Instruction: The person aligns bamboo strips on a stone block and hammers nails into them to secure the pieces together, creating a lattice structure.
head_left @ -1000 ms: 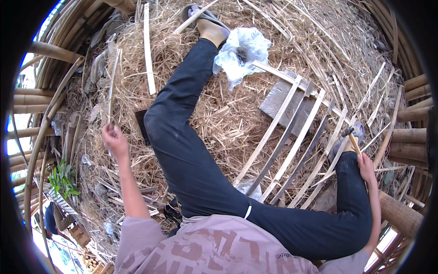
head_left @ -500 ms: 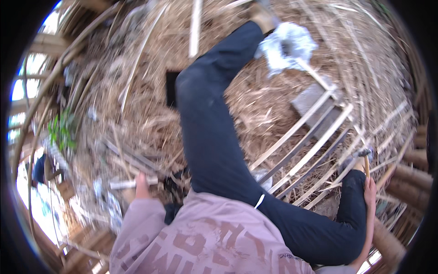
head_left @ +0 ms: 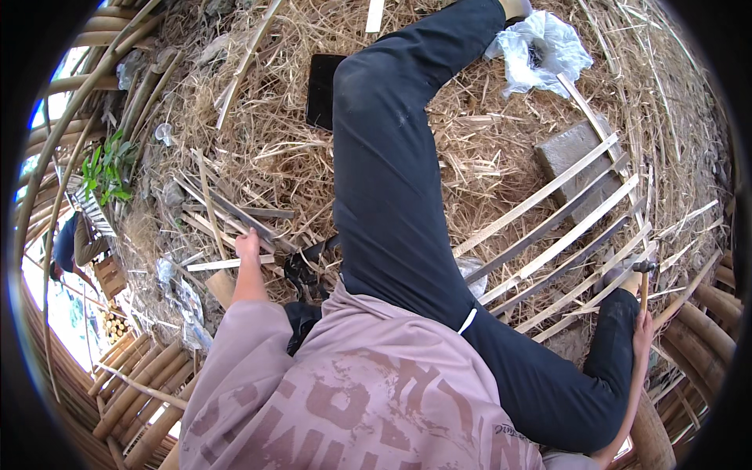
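At the left, the fingers of my left hand [head_left: 247, 246] are closed at a short pale wooden strip [head_left: 210, 266], which passes under the hand; the fingertips are partly hidden. Other pale and dark strips [head_left: 227, 205] lie loosely piled just beyond. My right hand [head_left: 642, 324], beside my bent right leg, grips a hammer [head_left: 645, 269] by its wooden handle, head up. Near that leg lies a slatted frame [head_left: 560, 238] of alternating pale and dark strips joined to a crosspiece. Part of it rests over a grey block [head_left: 576, 160].
A crumpled clear plastic bag [head_left: 544, 55] lies by my far foot. A black flat tablet-like thing [head_left: 323, 90] sits left of my raised knee. Straw and shavings cover the ground. Bamboo poles [head_left: 153, 384] border both sides. Another person [head_left: 74, 243] bends down at the far left.
The view has shifted, and the ground and both hands now appear higher in it. The picture is sharper. My left hand stays by the strips, and the hammer remains in my right hand.
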Demonstrator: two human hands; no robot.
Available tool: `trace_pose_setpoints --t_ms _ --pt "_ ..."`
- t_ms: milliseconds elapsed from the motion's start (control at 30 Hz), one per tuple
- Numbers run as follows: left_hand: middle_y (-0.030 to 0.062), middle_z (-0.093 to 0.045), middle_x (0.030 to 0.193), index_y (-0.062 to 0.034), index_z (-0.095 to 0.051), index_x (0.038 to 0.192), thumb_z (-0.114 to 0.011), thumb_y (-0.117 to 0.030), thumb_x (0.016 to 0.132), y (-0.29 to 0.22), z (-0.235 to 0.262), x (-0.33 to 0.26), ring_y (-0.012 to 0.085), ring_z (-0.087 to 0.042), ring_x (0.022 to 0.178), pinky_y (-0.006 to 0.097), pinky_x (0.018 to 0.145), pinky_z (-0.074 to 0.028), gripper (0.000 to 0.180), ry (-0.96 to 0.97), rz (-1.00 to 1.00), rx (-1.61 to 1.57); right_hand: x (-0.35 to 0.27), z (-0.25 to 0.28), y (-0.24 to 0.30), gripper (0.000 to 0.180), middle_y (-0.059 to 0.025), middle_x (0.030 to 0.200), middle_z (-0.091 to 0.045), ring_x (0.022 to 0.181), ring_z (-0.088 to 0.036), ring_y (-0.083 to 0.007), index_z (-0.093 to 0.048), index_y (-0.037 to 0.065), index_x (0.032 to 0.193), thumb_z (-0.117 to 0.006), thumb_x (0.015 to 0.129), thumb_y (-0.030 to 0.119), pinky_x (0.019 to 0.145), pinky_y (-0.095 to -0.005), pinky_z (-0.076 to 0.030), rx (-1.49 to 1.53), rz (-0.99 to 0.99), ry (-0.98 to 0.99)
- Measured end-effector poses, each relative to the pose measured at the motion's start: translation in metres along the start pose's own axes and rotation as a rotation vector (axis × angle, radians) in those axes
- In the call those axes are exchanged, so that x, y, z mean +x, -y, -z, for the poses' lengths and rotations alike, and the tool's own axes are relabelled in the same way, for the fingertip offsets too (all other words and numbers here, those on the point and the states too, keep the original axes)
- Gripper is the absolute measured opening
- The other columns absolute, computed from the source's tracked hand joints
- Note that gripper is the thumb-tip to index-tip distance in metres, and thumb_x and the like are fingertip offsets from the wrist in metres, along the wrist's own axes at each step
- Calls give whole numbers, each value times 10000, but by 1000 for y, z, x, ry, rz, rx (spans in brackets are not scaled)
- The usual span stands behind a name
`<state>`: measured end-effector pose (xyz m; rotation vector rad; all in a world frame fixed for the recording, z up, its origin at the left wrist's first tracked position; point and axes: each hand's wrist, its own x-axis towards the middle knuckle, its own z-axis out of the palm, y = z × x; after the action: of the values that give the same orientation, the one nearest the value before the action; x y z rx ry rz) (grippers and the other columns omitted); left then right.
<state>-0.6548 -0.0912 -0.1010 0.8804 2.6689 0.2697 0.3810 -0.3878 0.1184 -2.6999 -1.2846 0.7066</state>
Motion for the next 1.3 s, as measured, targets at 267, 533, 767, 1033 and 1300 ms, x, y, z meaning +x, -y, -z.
trace_pose_setpoints --t_ms 267,533,767,1033,1300 --pt "119 -637 1070 23 -675 1027 -675 -195 889 -9 -4 22 205 -629 865 406 707 -517 258 -6 319 -107 -4 2 -9 299 33 703 -391 613 -364 -71 -530 48 937 -460 1073 305 541 -266 -319 122 -57 59" --pt "42 -632 885 -80 -571 1090 -635 -242 983 -39 26 -19 188 -627 772 374 640 -520 204 312 434 -741 -7 1 -17 286 24 708 -397 615 -375 -79 -540 37 966 -461 1073 290 545 -276 -329 92 -50 10" --pt "130 -665 1068 -61 -582 1194 -676 -328 924 9 36 16 290 -653 963 476 866 -510 391 107 242 -285 4 -11 -14 281 16 708 -402 617 -384 -82 -549 30 982 -458 1073 280 547 -283 -339 119 -78 58" --pt "258 -619 1274 74 -636 1187 -627 -191 817 26 23 27 381 -604 1190 428 1015 -466 456 88 317 341 -2 3 -26 281 33 704 -404 608 -385 -81 -552 34 990 -463 1073 287 540 -276 -336 173 -122 122" --pt "220 -565 1330 23 -522 1314 -655 -201 836 26 10 38 342 -546 1253 436 1066 -441 545 -48 408 520 -2 -3 -28 332 -3 715 -429 656 -403 -107 -550 13 971 -463 1072 317 588 -293 -363 149 -118 80"
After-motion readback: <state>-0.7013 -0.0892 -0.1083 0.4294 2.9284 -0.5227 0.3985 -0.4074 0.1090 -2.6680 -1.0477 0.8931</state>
